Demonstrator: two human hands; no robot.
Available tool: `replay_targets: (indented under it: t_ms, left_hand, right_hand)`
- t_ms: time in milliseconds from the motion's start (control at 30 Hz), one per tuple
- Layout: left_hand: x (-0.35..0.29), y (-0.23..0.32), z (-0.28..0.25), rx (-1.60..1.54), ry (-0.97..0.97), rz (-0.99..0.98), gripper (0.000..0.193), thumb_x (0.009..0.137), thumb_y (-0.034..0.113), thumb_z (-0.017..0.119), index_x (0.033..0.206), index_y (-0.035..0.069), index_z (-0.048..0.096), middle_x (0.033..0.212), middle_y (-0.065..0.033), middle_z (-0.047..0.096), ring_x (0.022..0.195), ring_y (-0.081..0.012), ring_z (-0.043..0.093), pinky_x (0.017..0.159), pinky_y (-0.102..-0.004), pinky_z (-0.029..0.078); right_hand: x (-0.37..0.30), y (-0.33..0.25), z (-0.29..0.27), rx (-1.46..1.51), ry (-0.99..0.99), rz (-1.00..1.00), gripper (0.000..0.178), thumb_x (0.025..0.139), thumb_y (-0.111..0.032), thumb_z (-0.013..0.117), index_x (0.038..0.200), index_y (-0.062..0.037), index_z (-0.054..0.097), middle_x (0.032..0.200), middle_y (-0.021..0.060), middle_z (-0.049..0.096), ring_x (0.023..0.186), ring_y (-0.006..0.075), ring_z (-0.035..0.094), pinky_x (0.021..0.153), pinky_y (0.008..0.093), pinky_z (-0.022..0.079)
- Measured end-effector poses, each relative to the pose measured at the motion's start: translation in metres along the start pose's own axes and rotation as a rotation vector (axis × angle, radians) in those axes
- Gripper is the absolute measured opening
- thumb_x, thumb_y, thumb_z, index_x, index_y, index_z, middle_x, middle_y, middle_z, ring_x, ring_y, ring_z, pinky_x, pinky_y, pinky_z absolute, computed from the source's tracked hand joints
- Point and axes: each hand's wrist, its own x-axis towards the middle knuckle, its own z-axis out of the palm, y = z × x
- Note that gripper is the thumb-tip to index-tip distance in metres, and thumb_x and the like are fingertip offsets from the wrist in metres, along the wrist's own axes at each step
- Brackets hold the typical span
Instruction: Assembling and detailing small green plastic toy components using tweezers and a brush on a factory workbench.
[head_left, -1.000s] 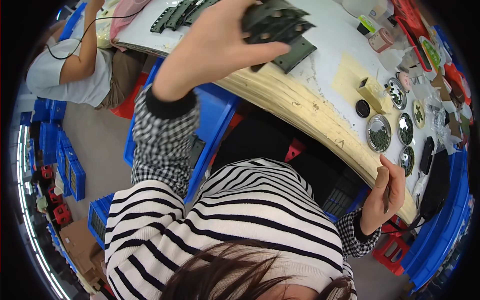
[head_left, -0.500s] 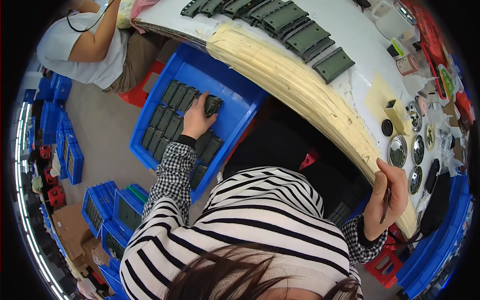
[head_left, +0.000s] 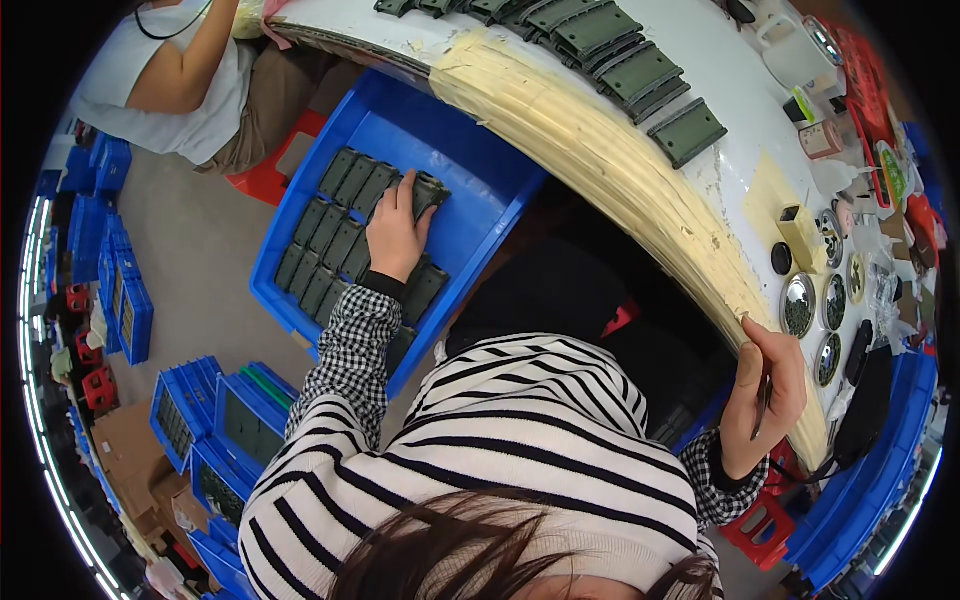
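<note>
My left hand [head_left: 397, 235] reaches into a blue plastic bin [head_left: 480, 255] on the left. Its fingers are closed on a dark green rectangular case [head_left: 430, 194] at the end of the top row. Rows of similar green cases [head_left: 338, 225] lie side by side in the bin, partly hidden by my hand and sleeve. My right hand [head_left: 765, 395], near the table's padded edge, is curled around a thin metal tool [head_left: 762, 402]. Tweezers or a pick, I cannot tell which. More green cases [head_left: 688, 132] lie in an overlapping row on the white table [head_left: 735, 185].
Yellowish padding [head_left: 600, 165] lines the table edge. Round metal dishes of small parts [head_left: 798, 304] and a white jug [head_left: 797, 55] stand at right. A person in a white shirt [head_left: 190, 90] sits at upper left. Stacked blue crates [head_left: 185, 415] stand at lower left.
The view has turned slightly, shifting the table and the crates in the picture. My left hand stays at the same case in the bin. My right hand keeps its hold on the metal tool.
</note>
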Motion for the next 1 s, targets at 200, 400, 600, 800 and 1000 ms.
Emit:
replay_targets:
  t_ms: [200, 400, 600, 800, 1000]
  left_hand:
    - [-0.008, 0.030, -0.001, -0.189, -0.197, -0.029, 0.067, 0.078, 0.023, 0.075, 0.135, 0.006, 0.045, 0.113, -0.0181, 0.063, 0.099, -0.0358, 0.062, 0.079, -0.0416, 0.053]
    - [-0.012, 0.026, 0.021, 0.051, -0.204, -0.070, 0.067, 0.081, 0.033, 0.073, 0.136, 0.008, 0.045, 0.101, -0.0125, 0.062, 0.093, -0.0309, 0.064, 0.074, -0.0386, 0.054]
    - [-0.018, 0.035, 0.024, 0.043, -0.089, -0.015, 0.061, 0.082, 0.036, 0.071, 0.132, 0.007, 0.050, 0.096, -0.0115, 0.060, 0.090, -0.0294, 0.063, 0.072, -0.0376, 0.054]
    - [-0.022, 0.042, 0.018, -0.054, -0.164, 0.058, 0.057, 0.081, 0.034, 0.072, 0.127, 0.004, 0.054, 0.096, -0.0109, 0.058, 0.097, -0.0296, 0.058, 0.079, -0.0413, 0.051]
    - [-0.017, 0.050, 0.009, -0.090, -0.251, -0.064, 0.056, 0.077, 0.034, 0.075, 0.122, 0.007, 0.056, 0.099, -0.0130, 0.059, 0.098, -0.0322, 0.059, 0.078, -0.0423, 0.051]
  right_hand:
    - [-0.001, -0.001, 0.002, 0.016, -0.013, 0.012, 0.011, 0.086, 0.002, 0.065, 0.096, 0.0028, 0.069, 0.077, 0.0050, 0.057, 0.062, 0.0093, 0.044, 0.053, 0.0223, 0.030]
    - [-0.004, 0.002, 0.003, 0.017, -0.026, 0.011, 0.011, 0.086, 0.000, 0.067, 0.096, 0.0017, 0.069, 0.077, 0.0036, 0.056, 0.059, 0.0077, 0.040, 0.051, 0.0218, 0.028]
    - [-0.005, 0.004, 0.005, 0.012, -0.042, 0.021, 0.011, 0.086, -0.003, 0.068, 0.097, 0.0007, 0.070, 0.075, 0.0026, 0.055, 0.056, 0.0074, 0.038, 0.050, 0.0219, 0.026]
    - [-0.003, 0.007, 0.009, 0.035, -0.051, 0.022, 0.012, 0.086, -0.003, 0.068, 0.097, 0.0008, 0.070, 0.074, 0.0025, 0.055, 0.056, 0.0070, 0.038, 0.049, 0.0217, 0.026]
    - [-0.003, 0.009, 0.008, 0.028, -0.068, 0.026, 0.012, 0.086, -0.003, 0.069, 0.097, 0.0009, 0.070, 0.075, 0.0028, 0.056, 0.056, 0.0066, 0.038, 0.049, 0.0216, 0.026]
